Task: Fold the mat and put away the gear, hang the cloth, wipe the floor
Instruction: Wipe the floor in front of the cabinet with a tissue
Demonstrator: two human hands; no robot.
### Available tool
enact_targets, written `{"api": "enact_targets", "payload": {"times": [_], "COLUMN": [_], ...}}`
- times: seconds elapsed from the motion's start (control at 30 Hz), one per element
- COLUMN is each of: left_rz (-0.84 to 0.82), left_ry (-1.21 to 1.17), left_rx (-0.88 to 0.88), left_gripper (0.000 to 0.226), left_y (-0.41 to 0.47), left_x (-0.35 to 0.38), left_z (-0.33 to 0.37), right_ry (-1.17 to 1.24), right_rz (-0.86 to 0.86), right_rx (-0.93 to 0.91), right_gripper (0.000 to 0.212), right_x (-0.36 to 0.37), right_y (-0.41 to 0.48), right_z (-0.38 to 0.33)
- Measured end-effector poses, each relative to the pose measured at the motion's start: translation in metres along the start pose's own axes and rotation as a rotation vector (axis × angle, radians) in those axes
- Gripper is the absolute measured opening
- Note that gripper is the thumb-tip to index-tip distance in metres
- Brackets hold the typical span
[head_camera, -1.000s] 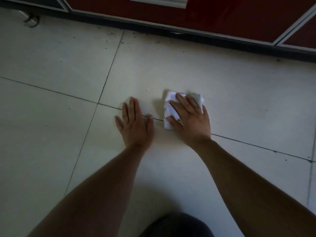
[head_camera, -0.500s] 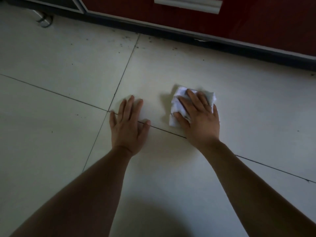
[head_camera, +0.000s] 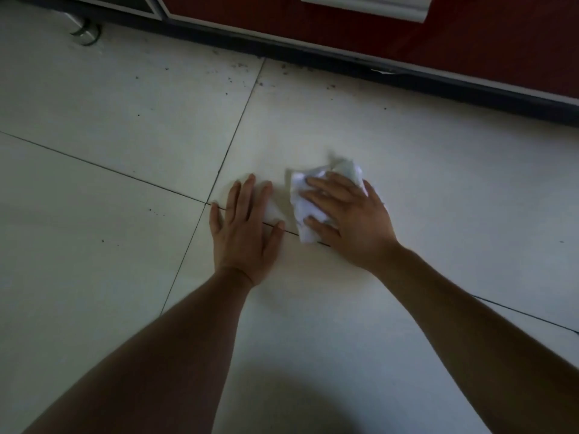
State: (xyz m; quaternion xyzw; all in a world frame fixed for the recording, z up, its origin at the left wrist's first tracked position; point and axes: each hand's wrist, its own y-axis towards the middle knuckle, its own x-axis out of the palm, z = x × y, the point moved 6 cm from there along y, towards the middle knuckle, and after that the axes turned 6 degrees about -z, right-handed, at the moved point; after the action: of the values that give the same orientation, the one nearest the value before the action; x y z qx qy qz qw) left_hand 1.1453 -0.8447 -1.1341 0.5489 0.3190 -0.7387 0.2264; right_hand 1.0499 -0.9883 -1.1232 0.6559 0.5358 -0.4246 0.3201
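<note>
Right hand (head_camera: 354, 227) presses flat on a crumpled white cloth (head_camera: 300, 211), fingers straight and spread. Left hand (head_camera: 246, 236) lies palm-down on the floor (head_camera: 109, 120) just beside it, across a grout line. The cloth's far edge is blurred and much of it is hidden under the palm. White handle (head_camera: 366, 6) is cut off at the top (metal foot (head_camera: 83, 32) partly too). Dark plinth (head_camera: 344, 62) bounds the far side, with specks along it; bare tile lies to the left and nearer the body.
</note>
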Motion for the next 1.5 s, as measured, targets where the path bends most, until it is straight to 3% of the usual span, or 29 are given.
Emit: {"api": "enact_targets", "payload": {"times": [0.13, 0.27, 0.33, 0.5, 0.57, 0.77, 0.83, 1.0, 1.1, 1.23, 1.5], "left_rz": [0.015, 0.022, 0.027, 0.029, 0.017, 0.003, 0.001, -0.091, -0.058, -0.014, 0.007], "left_ry": [-0.006, 0.004, -0.007, 0.011, 0.028, 0.132, 0.104, 0.043, 0.036, 0.042, 0.03], "left_rx": [0.0, 0.01, 0.012, 0.013, 0.007, 0.007, 0.036, 0.341, 0.293, 0.265, 0.264], "left_gripper": [0.066, 0.066, 0.066, 0.066, 0.067, 0.064, 0.06, 0.057, 0.056, 0.056, 0.056], "left_y": [0.0, 0.0, 0.0, 0.001, 0.0, -0.012, -0.02, -0.046, -0.054, -0.049, -0.048], "left_x": [0.0, -0.001, -0.001, -0.001, -0.001, -0.008, -0.01, 0.026, 0.046, 0.049, 0.049], "left_z": [0.0, 0.001, 0.001, 0.001, 0.002, 0.027, 0.05, 0.172, 0.206, 0.2, 0.202], "right_ry": [-0.045, -0.024, 0.002, -0.029, -0.018, 0.053, 0.061, 0.083, 0.005, -0.082, -0.05], "right_rz": [0.009, 0.169, 0.207, 0.089, 0.073, 0.197, 0.262, 0.301, 0.306, 0.268, 0.348], "right_rx": [0.041, 0.423, 0.502, 0.254, 0.254, 0.682, 0.738, 0.739, 0.679, 0.469, 0.374], "right_gripper": [0.046, 0.046, 0.046, 0.045, 0.045, 0.051, 0.052, 0.049, 0.052, 0.06, 0.041], "right_x": [-0.001, -0.019, -0.015, 0.002, -0.001, -0.033, -0.041, -0.052, -0.055, -0.054, -0.055], "right_y": [-0.043, -0.056, -0.056, -0.078, -0.097, -0.188, -0.218, -0.244, -0.248, -0.244, -0.229], "right_z": [0.017, 0.041, 0.031, 0.008, 0.016, 0.066, 0.08, 0.098, 0.096, 0.102, 0.115]}}
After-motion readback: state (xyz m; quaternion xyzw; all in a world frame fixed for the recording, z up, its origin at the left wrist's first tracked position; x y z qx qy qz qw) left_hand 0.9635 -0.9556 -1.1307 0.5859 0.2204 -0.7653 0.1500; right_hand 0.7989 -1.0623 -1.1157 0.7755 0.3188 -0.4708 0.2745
